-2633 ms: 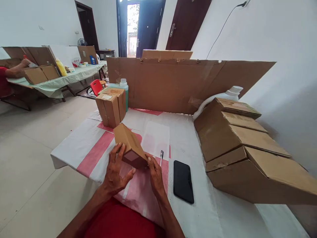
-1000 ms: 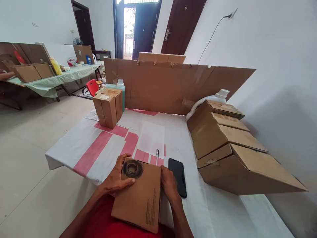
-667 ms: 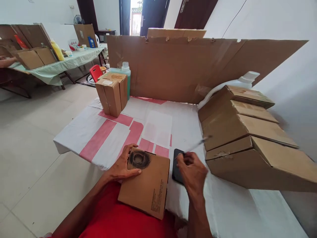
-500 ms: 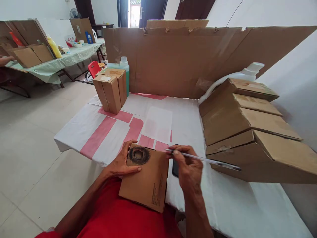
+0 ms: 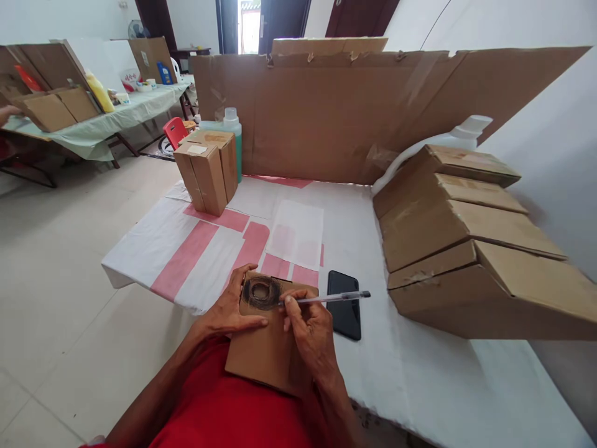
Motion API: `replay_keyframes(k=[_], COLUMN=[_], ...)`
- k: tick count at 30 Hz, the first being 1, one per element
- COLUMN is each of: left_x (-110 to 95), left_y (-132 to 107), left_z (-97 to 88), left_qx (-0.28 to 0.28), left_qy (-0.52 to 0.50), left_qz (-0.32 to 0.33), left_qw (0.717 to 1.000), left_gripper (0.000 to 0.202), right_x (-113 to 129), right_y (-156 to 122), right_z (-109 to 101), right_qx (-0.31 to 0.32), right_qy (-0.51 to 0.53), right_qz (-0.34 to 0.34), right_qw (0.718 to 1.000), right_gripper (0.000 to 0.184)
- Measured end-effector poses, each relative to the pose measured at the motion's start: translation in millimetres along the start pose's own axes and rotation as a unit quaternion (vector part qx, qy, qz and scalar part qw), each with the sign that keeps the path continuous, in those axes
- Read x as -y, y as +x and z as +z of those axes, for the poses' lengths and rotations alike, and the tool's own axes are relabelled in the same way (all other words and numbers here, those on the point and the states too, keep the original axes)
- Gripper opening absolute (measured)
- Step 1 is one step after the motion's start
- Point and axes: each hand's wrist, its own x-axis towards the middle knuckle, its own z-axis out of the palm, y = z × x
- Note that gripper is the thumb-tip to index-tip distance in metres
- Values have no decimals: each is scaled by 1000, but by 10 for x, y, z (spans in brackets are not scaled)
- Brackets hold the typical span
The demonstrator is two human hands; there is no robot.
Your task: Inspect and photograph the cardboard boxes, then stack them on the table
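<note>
A flat cardboard box (image 5: 261,354) rests tilted between my lap and the table's front edge. Near its top left is a black scribbled ring (image 5: 249,297) around a paler centre. My left hand (image 5: 228,308) grips the box by its left edge, thumb lying on the upper face. Pinched in my right hand (image 5: 310,326) is a clear pen (image 5: 342,297), its tip at the right side of the ring and its dark end pointing right. That hand covers the right part of the box. Just beyond it lies a black phone (image 5: 344,320) on the table.
A white sheet of paper (image 5: 298,221) lies on the white and pink tablecloth (image 5: 186,258). Small cartons (image 5: 208,180) and a green bottle (image 5: 239,146) stand back left. Larger cardboard boxes (image 5: 429,218) line the right. A cardboard panel (image 5: 317,118) closes the back.
My right hand has moved left with the pen, from beside the box onto the black ring. The phone, partly hidden before, now shows more fully. My left hand keeps its hold.
</note>
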Motion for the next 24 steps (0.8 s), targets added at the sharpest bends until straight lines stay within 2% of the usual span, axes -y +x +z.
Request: replay_keyframes(k=[3,6,10,13,15,18,21,24], left_x=[2,-13,-4,18,26,17,-7,-25], left_y=[-3,-7,-27,-42,-43,-34,-22,-16], left_z=[-5,-7,-9,-8,-7,-8,-15,-20], left_qx=[3,-3,-14,-31,-38,-36,-34,-35], left_qy=[-5,-1,15,30,32,30,37,44], left_qz=[-4,-13,-17,-14,-24,-37,-39,-32], left_qw=[1000,1000,1000,999,998,998,998,998], left_gripper=[109,108,102,102,101,99,96,93], right_x=[10,40,-32,-197,-319,-454,-492,-458], right_y=[136,400,873,1121,1179,1155,1109,1082], right_z=[-22,-103,-402,-604,-644,-582,-493,-468], right_qx=[0,-12,-78,-61,-28,18,40,47], right_qy=[34,41,-134,-255,-310,-383,-430,-455], right_qz=[3,5,6,36,63,106,134,144], right_qw=[999,999,988,964,948,917,892,878], right_gripper=[27,30,28,18,19,16,7,12])
